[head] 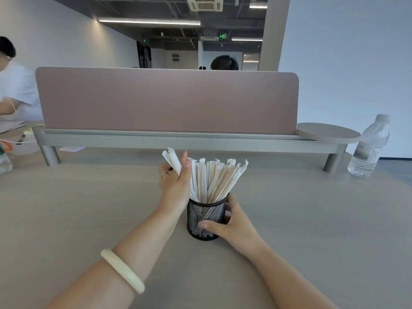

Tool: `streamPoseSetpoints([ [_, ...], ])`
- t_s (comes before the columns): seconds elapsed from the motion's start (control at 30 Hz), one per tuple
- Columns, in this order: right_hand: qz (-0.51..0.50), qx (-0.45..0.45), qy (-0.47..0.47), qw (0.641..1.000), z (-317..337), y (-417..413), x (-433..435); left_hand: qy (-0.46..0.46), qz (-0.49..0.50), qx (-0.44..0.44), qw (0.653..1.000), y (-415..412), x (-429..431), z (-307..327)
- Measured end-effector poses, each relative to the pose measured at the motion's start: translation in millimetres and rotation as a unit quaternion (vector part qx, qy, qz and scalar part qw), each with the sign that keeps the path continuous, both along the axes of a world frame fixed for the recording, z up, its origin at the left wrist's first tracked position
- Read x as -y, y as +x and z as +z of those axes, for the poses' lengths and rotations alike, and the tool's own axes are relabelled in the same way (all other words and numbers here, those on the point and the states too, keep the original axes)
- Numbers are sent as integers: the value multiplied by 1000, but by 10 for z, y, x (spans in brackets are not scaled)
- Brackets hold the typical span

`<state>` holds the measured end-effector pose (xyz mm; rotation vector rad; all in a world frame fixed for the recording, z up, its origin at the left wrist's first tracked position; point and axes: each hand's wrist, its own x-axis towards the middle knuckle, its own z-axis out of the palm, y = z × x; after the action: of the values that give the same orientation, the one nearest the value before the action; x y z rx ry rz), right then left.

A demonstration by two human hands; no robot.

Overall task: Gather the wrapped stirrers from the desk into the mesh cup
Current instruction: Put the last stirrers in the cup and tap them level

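Note:
A black mesh cup (pixel 206 214) stands upright on the grey desk (pixel 78 208) in front of me. Several paper-wrapped stirrers (pixel 217 180) stick up out of it, fanned to the right. My right hand (pixel 230 224) wraps around the cup's lower right side, thumb across its front. My left hand (pixel 175 186) is just left of the cup's rim and grips a small bundle of wrapped stirrers (pixel 172 160), whose tops point up and to the left. The lower ends of that bundle are hidden behind my hand.
A mauve divider panel (pixel 167 100) on a grey raised shelf (pixel 178 142) runs across the back of the desk. A clear water bottle (pixel 369 148) stands at the far right. A person in white sits at the far left beside papers.

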<state>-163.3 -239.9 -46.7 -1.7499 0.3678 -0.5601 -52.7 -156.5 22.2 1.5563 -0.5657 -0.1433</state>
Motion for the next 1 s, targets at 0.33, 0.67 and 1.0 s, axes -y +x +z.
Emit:
streamPoseSetpoints([
  [0.33,16,-9,-25,1000,6,-15,3,169,-216,-15,962,75,-86,-4],
  [0.67,-84,69,-195,975,861,-195,66,38,-108,157,981,164,-216,209],
  [1.0,-67,-8,-359,931,663,-5,100,114,-145,238,953,243,-174,-6],
])
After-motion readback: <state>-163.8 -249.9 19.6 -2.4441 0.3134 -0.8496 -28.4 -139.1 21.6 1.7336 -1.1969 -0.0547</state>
